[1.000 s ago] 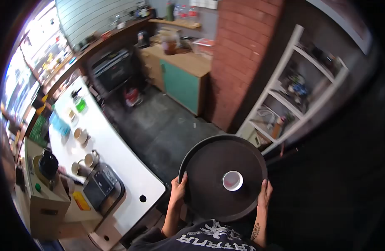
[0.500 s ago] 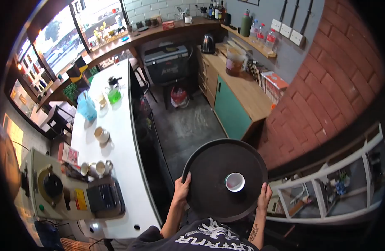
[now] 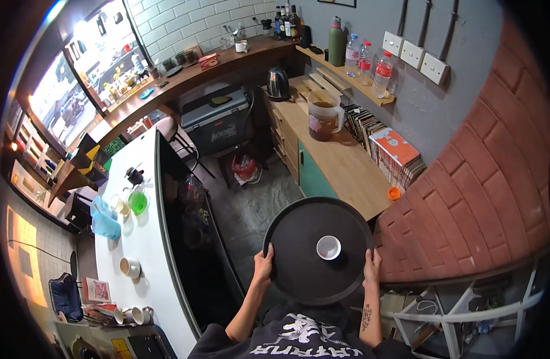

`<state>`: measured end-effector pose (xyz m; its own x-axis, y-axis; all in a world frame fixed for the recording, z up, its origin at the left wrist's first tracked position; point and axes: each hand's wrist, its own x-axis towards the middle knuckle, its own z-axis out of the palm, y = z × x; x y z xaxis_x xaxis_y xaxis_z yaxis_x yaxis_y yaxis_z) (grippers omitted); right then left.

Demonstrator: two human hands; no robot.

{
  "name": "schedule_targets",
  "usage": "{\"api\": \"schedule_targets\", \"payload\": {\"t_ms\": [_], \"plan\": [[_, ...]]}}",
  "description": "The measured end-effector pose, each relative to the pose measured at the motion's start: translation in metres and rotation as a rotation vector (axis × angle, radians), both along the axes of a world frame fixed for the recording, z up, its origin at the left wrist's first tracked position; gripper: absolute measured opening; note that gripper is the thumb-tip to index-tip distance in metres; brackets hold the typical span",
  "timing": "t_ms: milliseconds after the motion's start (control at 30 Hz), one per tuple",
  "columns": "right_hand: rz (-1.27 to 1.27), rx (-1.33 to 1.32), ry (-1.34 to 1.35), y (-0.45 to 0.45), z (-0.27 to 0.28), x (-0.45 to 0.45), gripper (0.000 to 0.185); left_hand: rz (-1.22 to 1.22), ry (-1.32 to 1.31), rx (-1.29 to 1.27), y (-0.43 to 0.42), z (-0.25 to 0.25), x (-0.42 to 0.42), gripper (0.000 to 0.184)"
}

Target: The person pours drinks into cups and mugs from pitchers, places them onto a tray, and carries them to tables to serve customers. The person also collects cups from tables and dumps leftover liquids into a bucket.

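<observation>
A round black serving tray (image 3: 299, 263) is held level in front of my body. My left hand (image 3: 263, 263) grips its left rim, thumb on top. On the opposite side, my right hand (image 3: 372, 267) clasps the right rim, with the fingers partly hidden. One small white cup (image 3: 329, 248) stands upright on the tray, right of its middle. The inside of the cup looks white.
Ahead is a wooden cabinet (image 3: 364, 185) bearing a pitcher of brown liquid (image 3: 324, 116), a kettle (image 3: 278, 84) and books (image 3: 394, 149). A white counter (image 3: 152, 281) with mugs and a blue pitcher (image 3: 104, 220) runs along the left. A brick wall (image 3: 460, 197) rises at right.
My view has swung and moved forward, so the cabinet and shelf appear nearer. Both hands still hold the tray, and the cup stays on it.
</observation>
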<state>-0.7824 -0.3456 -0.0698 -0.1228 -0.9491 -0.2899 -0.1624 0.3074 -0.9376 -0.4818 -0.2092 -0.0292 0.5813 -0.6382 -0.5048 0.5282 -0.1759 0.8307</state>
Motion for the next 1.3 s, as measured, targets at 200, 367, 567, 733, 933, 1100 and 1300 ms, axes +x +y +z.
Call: {"api": "schedule_targets", "payload": {"t_ms": [200,367,567,733,933,1100,1300], "plan": [[-0.004,-0.018,0.144,-0.122,-0.044,0.041,0.044,-0.016,-0.029,-0.011,-0.139,-0.059,0.031,0.047],[-0.039,-0.047,0.215,-0.209,-0.085,0.055,0.041,-0.018,-0.013,0.04,-0.214,-0.126,0.046,0.049],[0.052,-0.134,0.63,-0.256,-0.106,0.062,0.04,-0.02,-0.056,0.118,-0.273,-0.13,0.05,0.049],[0.025,0.009,0.911,-0.281,-0.079,0.076,0.038,-0.1,-0.054,0.157,-0.305,-0.146,0.061,0.051],[0.135,0.086,1.041,-0.303,-0.045,0.088,0.04,-0.172,0.052,0.166,-0.344,-0.142,0.066,0.052],[0.291,-0.035,0.889,-0.313,-0.004,0.113,0.071,-0.19,0.161,0.137,-0.367,-0.143,0.056,0.057],[0.296,-0.014,0.321,-0.324,-0.026,0.123,0.093,-0.235,0.192,0.244,-0.395,-0.108,0.046,0.065]]}}
